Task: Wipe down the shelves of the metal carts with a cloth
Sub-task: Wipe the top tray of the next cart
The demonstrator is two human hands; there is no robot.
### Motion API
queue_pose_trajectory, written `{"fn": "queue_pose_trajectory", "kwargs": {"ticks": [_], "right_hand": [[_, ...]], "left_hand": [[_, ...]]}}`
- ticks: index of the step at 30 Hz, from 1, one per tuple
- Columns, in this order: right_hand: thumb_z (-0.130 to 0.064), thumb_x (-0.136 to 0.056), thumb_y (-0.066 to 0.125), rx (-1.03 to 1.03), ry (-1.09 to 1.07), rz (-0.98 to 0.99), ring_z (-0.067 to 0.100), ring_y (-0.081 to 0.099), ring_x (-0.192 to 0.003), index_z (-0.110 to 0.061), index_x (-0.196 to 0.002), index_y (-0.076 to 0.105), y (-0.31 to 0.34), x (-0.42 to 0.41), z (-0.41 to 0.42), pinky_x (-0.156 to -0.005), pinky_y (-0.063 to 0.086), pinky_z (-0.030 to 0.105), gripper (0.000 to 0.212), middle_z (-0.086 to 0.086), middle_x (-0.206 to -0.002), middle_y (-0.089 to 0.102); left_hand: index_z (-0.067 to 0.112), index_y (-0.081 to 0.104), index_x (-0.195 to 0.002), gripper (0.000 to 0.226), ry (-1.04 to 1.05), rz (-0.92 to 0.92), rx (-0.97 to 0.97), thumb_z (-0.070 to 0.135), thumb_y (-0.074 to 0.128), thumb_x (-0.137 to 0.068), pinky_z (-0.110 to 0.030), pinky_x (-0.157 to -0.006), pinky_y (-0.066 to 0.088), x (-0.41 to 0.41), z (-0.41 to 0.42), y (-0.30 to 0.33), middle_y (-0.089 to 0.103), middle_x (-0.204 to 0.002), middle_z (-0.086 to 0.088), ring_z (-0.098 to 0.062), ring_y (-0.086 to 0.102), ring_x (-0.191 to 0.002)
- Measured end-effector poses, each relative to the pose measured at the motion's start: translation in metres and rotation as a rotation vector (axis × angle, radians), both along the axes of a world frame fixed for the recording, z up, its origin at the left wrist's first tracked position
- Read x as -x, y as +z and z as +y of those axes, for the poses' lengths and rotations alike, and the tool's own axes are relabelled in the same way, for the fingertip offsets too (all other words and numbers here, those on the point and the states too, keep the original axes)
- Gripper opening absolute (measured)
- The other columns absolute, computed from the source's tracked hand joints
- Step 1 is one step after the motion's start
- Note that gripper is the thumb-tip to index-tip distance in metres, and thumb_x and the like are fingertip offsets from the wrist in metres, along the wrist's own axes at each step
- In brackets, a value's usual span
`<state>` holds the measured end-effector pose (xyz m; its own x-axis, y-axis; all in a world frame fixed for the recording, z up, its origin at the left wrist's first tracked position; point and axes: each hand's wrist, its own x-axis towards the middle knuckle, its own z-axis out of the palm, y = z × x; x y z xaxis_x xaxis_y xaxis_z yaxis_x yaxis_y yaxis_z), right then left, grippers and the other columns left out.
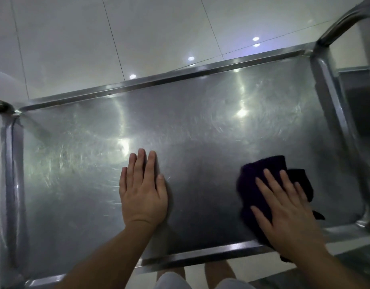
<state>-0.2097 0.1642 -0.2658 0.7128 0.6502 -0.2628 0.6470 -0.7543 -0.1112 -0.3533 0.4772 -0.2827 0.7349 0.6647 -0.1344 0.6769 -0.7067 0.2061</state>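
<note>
Cloth flat beneath right grip

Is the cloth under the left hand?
No, the dark cloth lies under the right hand; the left hand rests flat on the bare shelf.

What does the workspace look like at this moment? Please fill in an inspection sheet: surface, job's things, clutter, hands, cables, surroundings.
Surface: top shelf of a metal cart, scratched and shiny, with a raised rim and reflected light spots.
Job's things: dark purple cloth lying bunched on the shelf's right part, near the front rim.
Clutter: nothing seen.
Hands: left hand rests flat on the bare shelf, fingers straight and together; right hand presses flat on the cloth, fingers spread.
Cables: nothing seen.
Surroundings: pale tiled floor beyond the cart; tubular cart handle at upper right; another metal surface to the right, too dim to tell what it is.
</note>
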Motion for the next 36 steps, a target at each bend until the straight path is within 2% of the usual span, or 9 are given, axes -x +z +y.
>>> {"fn": "queue_pose_trajectory", "kwargs": {"ticks": [4, 6, 16, 19, 21, 26, 28, 32, 36], "right_hand": [[-0.071, -0.101, 0.013, 0.062, -0.418, 0.089, 0.033, 0.009, -0.16, -0.015, -0.161, 0.032, 0.015, -0.046, -0.062, -0.125, 0.015, 0.061, 0.084, 0.005, -0.173, 0.016], [-0.07, -0.101, 0.015, 0.022, -0.521, 0.076, 0.035, 0.008, -0.159, -0.013, -0.162, 0.029, 0.02, -0.068, -0.056, -0.126, 0.01, 0.062, 0.085, 0.008, -0.173, 0.016], [-0.063, -0.099, 0.02, -0.111, -0.539, -0.044, 0.032, 0.001, -0.16, -0.024, -0.167, 0.013, 0.007, -0.238, 0.141, -0.129, 0.003, 0.052, 0.079, 0.002, -0.175, 0.005], [-0.064, -0.099, 0.021, -0.147, -0.604, -0.041, 0.034, -0.001, -0.16, -0.025, -0.167, 0.008, 0.005, -0.25, 0.195, -0.129, 0.003, 0.051, 0.079, 0.002, -0.175, 0.001], [-0.063, -0.099, 0.023, -0.15, -0.474, -0.055, 0.035, 0.003, -0.16, -0.024, -0.167, 0.013, 0.005, -0.225, 0.207, -0.129, 0.006, 0.052, 0.079, 0.003, -0.175, 0.006], [-0.063, -0.1, 0.032, -0.18, 0.227, 0.023, 0.027, 0.014, -0.16, -0.03, -0.162, 0.034, 0.0, -0.102, 0.176, -0.128, 0.013, 0.051, 0.069, -0.003, -0.171, 0.026], [-0.063, -0.102, 0.034, -0.151, 0.279, 0.033, 0.022, 0.012, -0.16, -0.033, -0.162, 0.032, 0.0, -0.077, 0.141, -0.129, 0.012, 0.049, 0.067, -0.005, -0.171, 0.024], [-0.063, -0.101, 0.026, -0.101, -0.189, -0.03, 0.024, 0.009, -0.16, -0.031, -0.164, 0.026, 0.005, -0.112, 0.088, -0.129, 0.007, 0.05, 0.07, -0.002, -0.173, 0.019], [-0.064, -0.1, 0.022, -0.146, -0.688, -0.044, 0.029, 0.001, -0.161, -0.027, -0.166, 0.018, 0.008, -0.18, 0.131, -0.129, 0.002, 0.053, 0.076, -0.001, -0.175, 0.008]], "left_hand": [[0.025, 0.022, -0.167, 0.065, -0.008, 0.0, 0.012, 0.04, 0.033, -0.105, -0.043, -0.131, 0.001, 0.0, -0.001, 0.0, 0.012, -0.175, 0.0, -0.016, -0.001, -0.162], [0.025, 0.021, -0.167, 0.065, -0.011, 0.016, 0.01, 0.042, 0.031, -0.105, -0.043, -0.131, 0.001, 0.0, 0.001, 0.0, 0.01, -0.175, 0.0, -0.016, -0.003, -0.162], [0.024, 0.023, -0.167, 0.064, -0.017, 0.039, -0.037, 0.043, 0.029, -0.105, -0.037, -0.13, -0.007, -0.003, 0.0, -0.001, 0.012, -0.175, -0.001, -0.016, -0.002, -0.162], [0.025, 0.022, -0.166, 0.064, -0.022, 0.027, -0.054, 0.043, 0.029, -0.105, -0.037, -0.13, -0.006, -0.002, 0.001, -0.004, 0.013, -0.175, -0.001, -0.017, 0.0, -0.162], [0.026, 0.021, -0.166, 0.064, -0.023, 0.025, -0.065, 0.042, 0.03, -0.106, -0.037, -0.13, -0.006, -0.001, 0.002, -0.006, 0.013, -0.175, 0.0, -0.016, 0.0, -0.162], [0.027, 0.023, -0.166, 0.063, -0.023, 0.019, -0.062, 0.044, 0.028, -0.106, -0.036, -0.13, -0.004, 0.0, 0.001, -0.006, 0.015, -0.175, 0.0, -0.016, 0.002, -0.162], [0.026, 0.024, -0.166, 0.063, -0.026, 0.023, -0.059, 0.045, 0.028, -0.106, -0.036, -0.13, -0.004, 0.001, 0.001, -0.005, 0.014, -0.175, 0.0, -0.016, 0.002, -0.162], [0.026, 0.022, -0.167, 0.064, -0.022, 0.03, -0.049, 0.045, 0.026, -0.106, -0.037, -0.13, -0.005, -0.001, -0.001, -0.005, 0.012, -0.175, 0.001, -0.016, -0.001, -0.162], [0.028, 0.02, -0.167, 0.063, -0.014, 0.016, -0.046, 0.045, 0.027, -0.107, -0.036, -0.13, -0.005, -0.002, 0.0, -0.004, 0.012, -0.175, 0.0, -0.017, 0.0, -0.162]]}}
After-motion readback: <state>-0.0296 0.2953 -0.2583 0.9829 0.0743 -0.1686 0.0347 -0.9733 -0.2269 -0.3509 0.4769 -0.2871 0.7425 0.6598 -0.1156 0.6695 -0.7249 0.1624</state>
